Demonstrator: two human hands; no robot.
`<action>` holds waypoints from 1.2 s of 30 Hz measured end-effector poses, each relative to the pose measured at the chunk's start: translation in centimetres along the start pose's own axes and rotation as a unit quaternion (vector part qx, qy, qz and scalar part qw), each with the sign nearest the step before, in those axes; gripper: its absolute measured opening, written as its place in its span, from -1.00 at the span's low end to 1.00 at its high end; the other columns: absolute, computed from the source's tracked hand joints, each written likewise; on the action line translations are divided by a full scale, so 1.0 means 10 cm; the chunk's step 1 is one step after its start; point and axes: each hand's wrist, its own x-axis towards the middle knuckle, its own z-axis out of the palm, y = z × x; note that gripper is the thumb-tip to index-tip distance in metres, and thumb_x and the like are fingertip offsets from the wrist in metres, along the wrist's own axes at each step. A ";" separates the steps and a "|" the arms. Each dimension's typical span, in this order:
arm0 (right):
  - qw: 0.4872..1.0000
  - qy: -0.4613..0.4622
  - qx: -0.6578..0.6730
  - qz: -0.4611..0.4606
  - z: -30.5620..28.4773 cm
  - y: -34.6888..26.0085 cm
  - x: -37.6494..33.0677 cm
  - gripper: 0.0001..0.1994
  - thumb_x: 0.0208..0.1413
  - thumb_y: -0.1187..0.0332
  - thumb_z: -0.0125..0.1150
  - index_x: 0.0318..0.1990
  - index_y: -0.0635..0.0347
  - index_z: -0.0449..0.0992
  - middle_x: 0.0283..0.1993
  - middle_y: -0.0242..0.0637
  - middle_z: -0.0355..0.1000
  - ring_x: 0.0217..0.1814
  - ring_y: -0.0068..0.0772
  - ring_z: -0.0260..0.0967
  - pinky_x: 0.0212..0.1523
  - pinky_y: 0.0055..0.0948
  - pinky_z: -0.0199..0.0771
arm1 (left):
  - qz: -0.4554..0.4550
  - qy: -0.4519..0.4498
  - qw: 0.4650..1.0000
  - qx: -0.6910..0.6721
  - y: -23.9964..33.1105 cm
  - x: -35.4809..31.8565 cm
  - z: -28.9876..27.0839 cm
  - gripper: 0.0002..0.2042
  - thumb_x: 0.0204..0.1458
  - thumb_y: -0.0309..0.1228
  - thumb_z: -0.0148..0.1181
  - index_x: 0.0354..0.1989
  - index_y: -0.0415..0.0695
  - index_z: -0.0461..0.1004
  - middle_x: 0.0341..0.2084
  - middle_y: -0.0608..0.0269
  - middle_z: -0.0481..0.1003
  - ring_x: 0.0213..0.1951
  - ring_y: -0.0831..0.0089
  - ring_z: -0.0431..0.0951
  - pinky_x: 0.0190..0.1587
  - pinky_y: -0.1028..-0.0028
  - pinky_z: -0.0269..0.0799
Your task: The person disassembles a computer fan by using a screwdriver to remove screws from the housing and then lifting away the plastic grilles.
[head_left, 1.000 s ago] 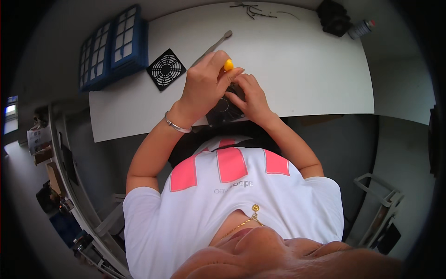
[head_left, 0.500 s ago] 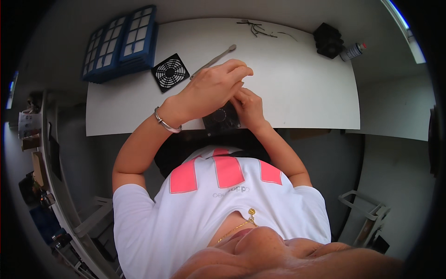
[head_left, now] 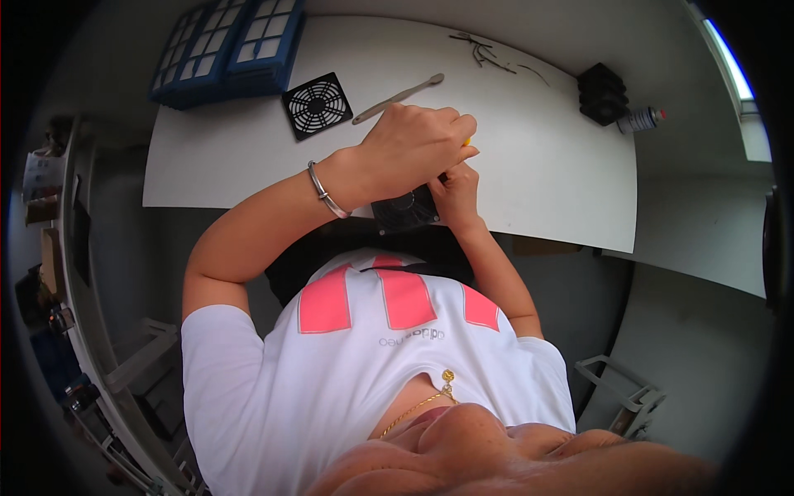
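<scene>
My left hand (head_left: 413, 147), with a silver bangle on its wrist, is closed above a black square fan (head_left: 404, 208) at the table's near edge. A bit of yellow (head_left: 468, 142) shows at its fingertips; the rest of that thing is hidden in the grip. Fingers bent, my right hand (head_left: 457, 197) is closed at the fan's far right corner, holding it. My left hand and forearm cover much of the fan. Beyond my left hand lie a black fan grille (head_left: 318, 106) and a pale toothbrush (head_left: 400, 97).
Blue-framed panels with white grids (head_left: 260, 54) are stacked at the far left of the white table (head_left: 546, 157). Several short black cables (head_left: 484, 56) lie at the back. Black fans (head_left: 602, 95) are piled at the right edge beside a spray can (head_left: 641, 121).
The whole view has shifted and turned slightly. A bit of yellow now shows at my left fingertips, where none was visible before. Both hands remain at the fan.
</scene>
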 end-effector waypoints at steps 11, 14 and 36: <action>0.995 -0.024 0.083 0.040 -0.07 -0.12 0.05 -0.87 0.05 0.42 0.39 -0.25 0.19 0.60 -0.42 -0.28 0.51 -0.47 -0.36 0.46 -0.39 -0.41 0.46 | 0.050 -0.044 0.990 -0.124 -0.12 -0.05 -0.13 -0.81 0.02 -0.51 0.23 -0.18 -0.25 0.48 -0.40 0.11 0.57 -0.36 0.22 0.62 -0.31 0.39 0.55; 0.995 -0.029 0.085 0.043 -0.05 -0.08 0.04 -0.86 0.06 0.41 0.38 -0.25 0.19 0.58 -0.37 -0.29 0.52 -0.44 -0.34 0.47 -0.36 -0.40 0.48 | 0.064 -0.027 0.995 -0.077 -0.08 -0.10 -0.07 -0.83 0.03 -0.47 0.25 -0.21 -0.23 0.48 -0.42 0.14 0.57 -0.38 0.25 0.63 -0.33 0.41 0.55; 0.983 -0.058 0.148 0.088 -0.05 -0.08 -0.05 -0.78 0.02 0.41 0.41 -0.22 0.26 0.52 -0.30 -0.23 0.49 -0.42 -0.34 0.49 -0.37 -0.41 0.48 | 0.036 -0.083 0.996 0.024 -0.04 -0.08 -0.18 -0.82 0.04 -0.48 0.21 -0.31 -0.23 0.32 -0.45 0.06 0.53 -0.42 0.04 0.59 -0.41 0.28 0.52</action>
